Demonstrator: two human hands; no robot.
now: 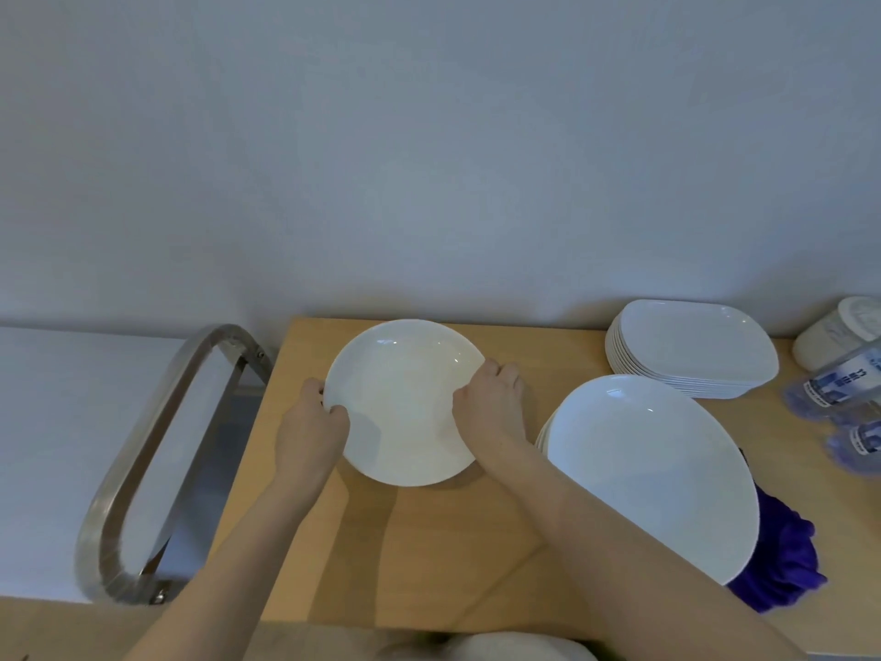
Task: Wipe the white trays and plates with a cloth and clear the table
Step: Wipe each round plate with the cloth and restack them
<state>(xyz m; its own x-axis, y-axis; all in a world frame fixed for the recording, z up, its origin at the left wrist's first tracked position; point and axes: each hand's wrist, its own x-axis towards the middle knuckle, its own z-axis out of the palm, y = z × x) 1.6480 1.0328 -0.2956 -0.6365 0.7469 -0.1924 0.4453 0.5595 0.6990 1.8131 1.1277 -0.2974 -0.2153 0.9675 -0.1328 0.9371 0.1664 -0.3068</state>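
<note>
On table [429,541]: round glossy white plate [405,403].

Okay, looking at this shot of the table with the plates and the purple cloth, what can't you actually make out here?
Head view only:
- Purple cloth: mostly hidden under the stack of round plates.
- Water bottles: cut off by the right edge; labels too blurred to read.
- White jar: partly cut off, contents unseen.
- Stack of trays: exact count unclear.
- Held plate: the underside, and the fingertips of the left hand and right hand there, are hidden.
</note>
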